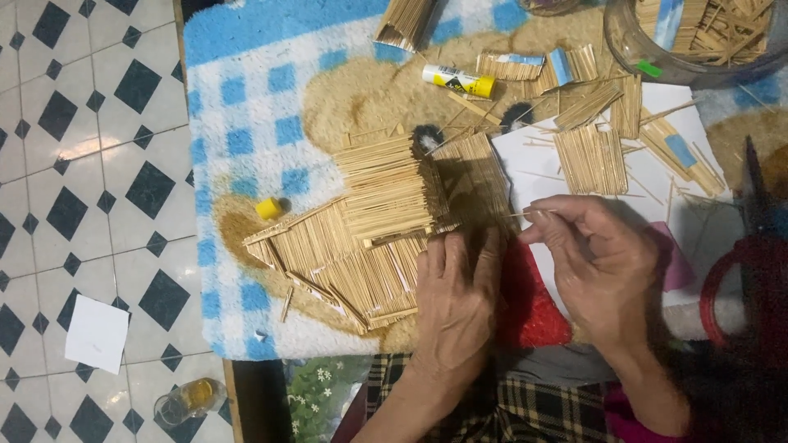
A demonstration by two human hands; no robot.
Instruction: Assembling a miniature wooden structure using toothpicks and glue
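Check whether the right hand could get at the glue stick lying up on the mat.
Probably yes. The right hand pinches a thin stick, but only flat stick panels lie between it and the glue stick; nothing tall blocks the way.

Blue-and-white checked rug [246,123], tan stick house [361,238], yellow cap [268,208], black-diamond white floor tiles [90,164].

Stick panels [591,156] and jar [698,41] crowd the right; rug's left [238,123] seems open

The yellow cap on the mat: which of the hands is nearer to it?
Left. The left hand rests on the stick house, right of the yellow cap; the right hand is farther right.
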